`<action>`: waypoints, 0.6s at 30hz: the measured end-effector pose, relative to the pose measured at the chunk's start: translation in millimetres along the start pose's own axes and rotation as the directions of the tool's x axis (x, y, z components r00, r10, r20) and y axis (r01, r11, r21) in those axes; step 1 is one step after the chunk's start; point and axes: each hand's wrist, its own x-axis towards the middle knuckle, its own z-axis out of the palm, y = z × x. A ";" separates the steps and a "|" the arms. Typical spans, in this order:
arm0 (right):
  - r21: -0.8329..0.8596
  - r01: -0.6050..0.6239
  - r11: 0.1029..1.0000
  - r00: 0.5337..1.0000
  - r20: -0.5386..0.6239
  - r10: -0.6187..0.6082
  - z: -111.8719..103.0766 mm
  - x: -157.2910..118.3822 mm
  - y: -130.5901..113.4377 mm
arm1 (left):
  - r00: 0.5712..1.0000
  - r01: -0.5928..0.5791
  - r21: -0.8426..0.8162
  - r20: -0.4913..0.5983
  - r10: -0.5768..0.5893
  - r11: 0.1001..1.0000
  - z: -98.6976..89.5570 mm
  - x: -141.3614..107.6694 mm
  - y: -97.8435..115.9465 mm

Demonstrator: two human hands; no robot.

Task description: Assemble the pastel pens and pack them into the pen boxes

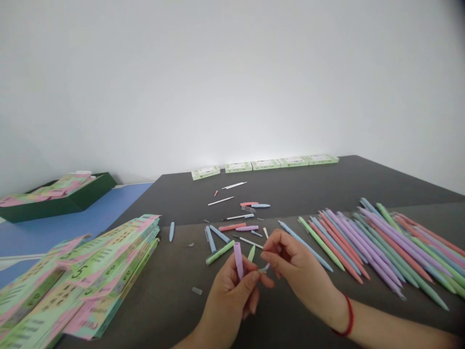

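Observation:
My left hand (230,293) is closed around a purple pen barrel (238,259), which stands upright with its open end on top. My right hand (298,266) pinches a small purple pen part (268,266) close to the left fingertips. A small clear piece (262,270) lies between the two hands; which hand grips it I cannot tell. Just beyond the hands are a green pen tip (252,253), a green barrel (220,252), blue barrels (210,240), a red barrel (232,227), a purple tip section (247,228) and a pen refill (248,241).
Rows of assembled pastel pens (352,242) lie on the right of the dark table (174,194). Stacked printed cartons (119,261) fill the left front. A green tray (72,198) of packaging stands at far left. Several flat boxes (266,165) line the back edge.

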 end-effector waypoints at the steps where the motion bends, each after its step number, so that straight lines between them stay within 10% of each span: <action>1: -0.049 0.042 0.998 0.999 -0.016 -0.043 -0.6 -0.7 -0.3 | 1.000 0.006 -0.017 -0.016 -0.006 1.000 0.5 -0.6 -0.5; 8: -0.195 0.254 0.948 0.964 -0.030 -0.264 -0.7 -1.0 3.7 | 0.994 0.084 -0.139 -0.059 -0.093 0.987 6.6 -5.0 1.1; 18: -0.178 0.185 0.966 0.982 0.006 -0.187 -1.0 -0.8 5.5 | 0.995 0.087 -0.304 -0.017 -0.097 0.949 10.0 -2.7 -1.2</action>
